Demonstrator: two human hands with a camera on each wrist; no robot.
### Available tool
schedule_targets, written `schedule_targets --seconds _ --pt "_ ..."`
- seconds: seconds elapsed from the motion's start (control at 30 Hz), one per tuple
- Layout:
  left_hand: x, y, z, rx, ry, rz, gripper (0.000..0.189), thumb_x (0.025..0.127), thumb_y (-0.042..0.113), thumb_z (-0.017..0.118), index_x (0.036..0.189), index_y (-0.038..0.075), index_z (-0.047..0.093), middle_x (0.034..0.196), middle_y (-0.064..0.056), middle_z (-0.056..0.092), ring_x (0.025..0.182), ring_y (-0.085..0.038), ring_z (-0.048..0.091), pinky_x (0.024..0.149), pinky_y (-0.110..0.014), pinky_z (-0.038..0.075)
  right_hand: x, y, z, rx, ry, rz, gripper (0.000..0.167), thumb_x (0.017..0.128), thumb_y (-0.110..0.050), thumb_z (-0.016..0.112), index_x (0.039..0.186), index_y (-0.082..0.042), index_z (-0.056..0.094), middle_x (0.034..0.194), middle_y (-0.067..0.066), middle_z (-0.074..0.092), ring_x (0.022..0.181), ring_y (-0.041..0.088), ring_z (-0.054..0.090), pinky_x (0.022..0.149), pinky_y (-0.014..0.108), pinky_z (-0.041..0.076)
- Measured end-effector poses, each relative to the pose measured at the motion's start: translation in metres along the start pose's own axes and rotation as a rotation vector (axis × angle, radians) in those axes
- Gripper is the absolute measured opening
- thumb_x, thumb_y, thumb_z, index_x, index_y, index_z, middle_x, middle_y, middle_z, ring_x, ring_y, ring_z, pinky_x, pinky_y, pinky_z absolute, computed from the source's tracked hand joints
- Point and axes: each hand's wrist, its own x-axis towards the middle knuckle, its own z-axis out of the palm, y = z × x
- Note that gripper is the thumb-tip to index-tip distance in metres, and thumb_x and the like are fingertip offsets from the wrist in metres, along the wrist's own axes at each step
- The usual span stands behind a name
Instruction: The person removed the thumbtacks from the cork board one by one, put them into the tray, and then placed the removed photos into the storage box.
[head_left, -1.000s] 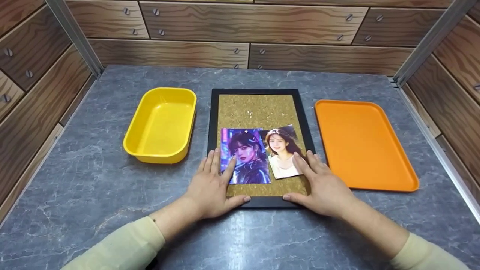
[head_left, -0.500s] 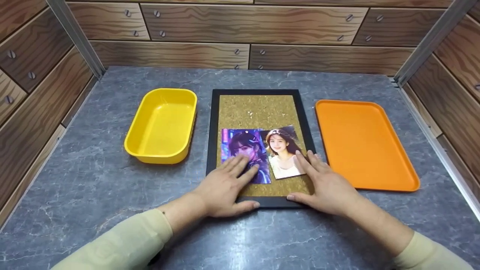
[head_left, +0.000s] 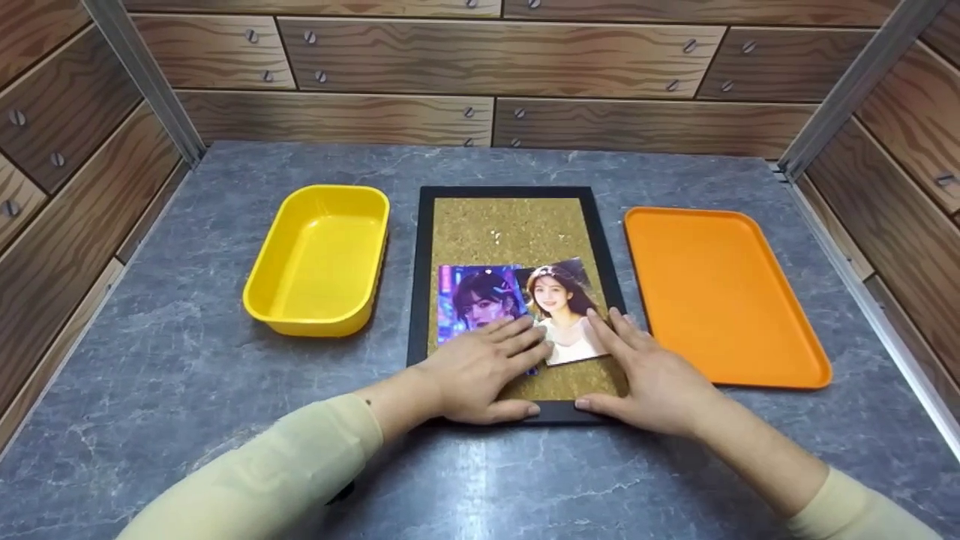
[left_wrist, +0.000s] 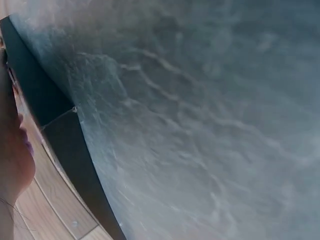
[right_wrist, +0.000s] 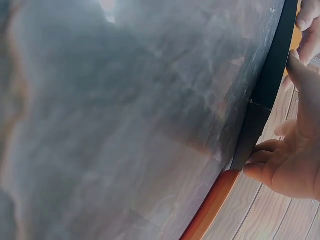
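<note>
Head view: left grip (head_left: 484,369) and right grip (head_left: 651,375) spread at the near end of a black-framed cork board (head_left: 506,192), nothing pinched.
Left fingers extended over the lower part of a purple photo (head_left: 480,292), tips at the edge of a tilted second photo (head_left: 566,307); right fingers mostly straight along the right rim, index over that photo's side. Both thumbs on the near bar. Risk, my judgement: a sideways drag of the left palm could skid or crease the purple photo, or jam it against its neighbour. Pale spot at its top: pin or glare, cannot tell, so its hold is uncertain. Hard rightward pressure might slide the board across the desk (head_left: 480,480) into the orange tray (head_left: 720,300); yellow bin (head_left: 311,328) sits well apart, left.
</note>
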Motion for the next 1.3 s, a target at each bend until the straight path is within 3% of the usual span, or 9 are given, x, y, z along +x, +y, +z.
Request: schedule_targets --seconds 0.4,0.77,0.87,0.97,1.03,1.1,1.2,1.27,1.3 --pt "0.004 -0.003 0.011 0.025 0.026 0.086 0.079 0.110 0.062 0.033 0.167 0.008 0.032 0.172 -0.012 0.031 0.160 -0.030 0.025 0.132 -0.040 0.013 0.001 0.003 -0.004 -0.006 -0.013 -0.009 0.116 0.086 -0.083 0.064 0.172 -0.018 0.021 0.172 0.026 0.021 0.154 0.050 0.030 0.114 0.071 0.039" --pt "0.005 -0.004 0.013 0.009 0.024 0.094 0.077 0.110 0.061 0.035 0.166 0.008 0.035 0.170 -0.013 0.033 0.158 -0.030 0.029 0.131 -0.040 0.017 0.006 0.014 -0.022 0.040 -0.058 -0.043 0.111 0.090 -0.077 0.066 0.172 -0.019 0.021 0.168 0.025 0.032 0.138 0.052 0.052 0.110 0.068 0.046" --pt "0.005 -0.004 0.012 0.006 0.024 0.091 0.076 0.110 0.060 0.036 0.166 0.008 0.035 0.170 -0.013 0.034 0.158 -0.030 0.029 0.131 -0.040 0.017 0.009 0.017 -0.028 0.048 -0.055 -0.064 0.109 0.090 -0.074 0.070 0.172 -0.020 0.022 0.162 0.026 0.042 0.129 0.049 0.061 0.107 0.066 0.049" --pt "0.005 -0.004 0.012 0.003 0.013 0.087 0.076 0.110 0.060 0.037 0.166 0.008 0.034 0.171 -0.013 0.033 0.159 -0.029 0.028 0.131 -0.039 0.016 0.014 0.020 -0.037 0.056 -0.053 -0.089 0.108 0.089 -0.070 0.073 0.171 -0.019 0.024 0.141 0.028 0.063 0.100 0.035 0.073 0.098 0.060 0.056" --pt "0.005 -0.004 0.011 0.002 0.005 0.085 0.076 0.110 0.059 0.037 0.167 0.008 0.034 0.171 -0.013 0.032 0.159 -0.029 0.028 0.131 -0.039 0.016 0.019 0.021 -0.044 0.066 -0.064 -0.092 0.107 0.090 -0.069 0.073 0.171 -0.017 0.025 0.118 0.023 0.072 0.077 0.024 0.069 0.092 0.055 0.059" --pt "0.005 -0.004 0.011 -0.001 -0.004 0.085 0.076 0.110 0.059 0.037 0.167 0.009 0.032 0.172 -0.013 0.031 0.159 -0.029 0.026 0.131 -0.039 0.015 0.025 0.023 -0.052 0.070 -0.068 -0.096 0.106 0.091 -0.068 0.073 0.170 -0.017 0.026 0.115 0.021 0.073 0.070 0.017 0.063 0.092 0.054 0.060" --pt "0.005 -0.004 0.011 -0.004 -0.011 0.087 0.076 0.110 0.060 0.036 0.167 0.009 0.031 0.172 -0.013 0.030 0.160 -0.029 0.025 0.131 -0.039 0.014 0.036 0.026 -0.062 0.081 -0.060 -0.110 0.102 0.092 -0.066 0.073 0.170 -0.017 0.029 0.133 0.025 0.069 0.086 0.028 0.073 0.101 0.057 0.056" --pt "0.005 -0.004 0.011 -0.005 -0.010 0.087 0.076 0.110 0.059 0.036 0.167 0.009 0.031 0.172 -0.013 0.029 0.160 -0.029 0.025 0.131 -0.039 0.014 0.046 0.029 -0.068 0.097 -0.039 -0.134 0.097 0.093 -0.063 0.074 0.167 -0.015 0.035 0.150 0.023 0.058 0.112 0.037 0.072 0.108 0.060 0.051" --pt "0.005 -0.004 0.012 -0.005 -0.007 0.087 0.076 0.110 0.060 0.035 0.167 0.009 0.031 0.172 -0.013 0.030 0.160 -0.029 0.025 0.131 -0.039 0.015 0.051 0.030 -0.070 0.110 -0.029 -0.146 0.094 0.093 -0.061 0.076 0.166 -0.014 0.039 0.151 0.021 0.058 0.121 0.040 0.068 0.110 0.060 0.050"
